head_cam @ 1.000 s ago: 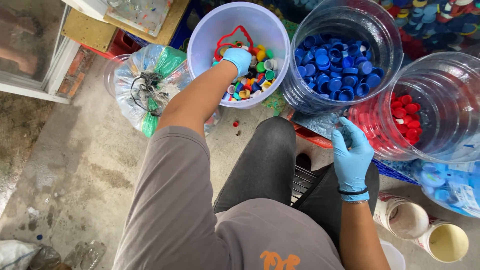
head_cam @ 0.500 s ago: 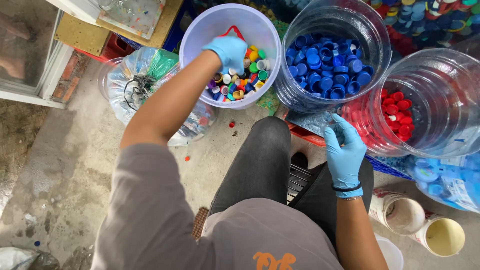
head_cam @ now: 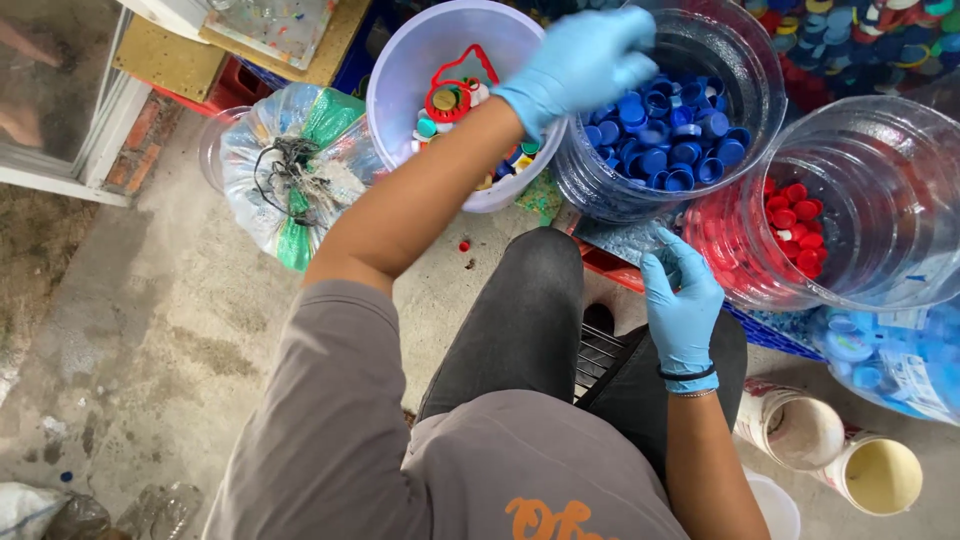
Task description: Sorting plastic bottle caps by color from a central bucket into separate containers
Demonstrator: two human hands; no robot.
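Observation:
Both my hands wear blue gloves. My left hand [head_cam: 582, 62] hovers over the rim of the clear container of blue caps [head_cam: 672, 135], its fingers curled; whether a cap is inside them is hidden. Behind my forearm stands the white bucket [head_cam: 420, 60] of mixed coloured caps [head_cam: 447, 105]. My right hand [head_cam: 682, 300] rests near my knee, fingers loosely apart, empty, just below the blue-cap container and left of the clear container of red caps [head_cam: 795, 225].
A clear bag of crushed plastic bottles [head_cam: 290, 165] lies left of the bucket. Two small red caps [head_cam: 464, 245] lie on the concrete floor. Open cans [head_cam: 845, 450] stand at the lower right, more caps in a blue crate [head_cam: 860, 30] at the top.
My left hand has lifted out of the mixed-cap bucket and swung right, over the blue-cap container. My right hand has stayed near my knee.

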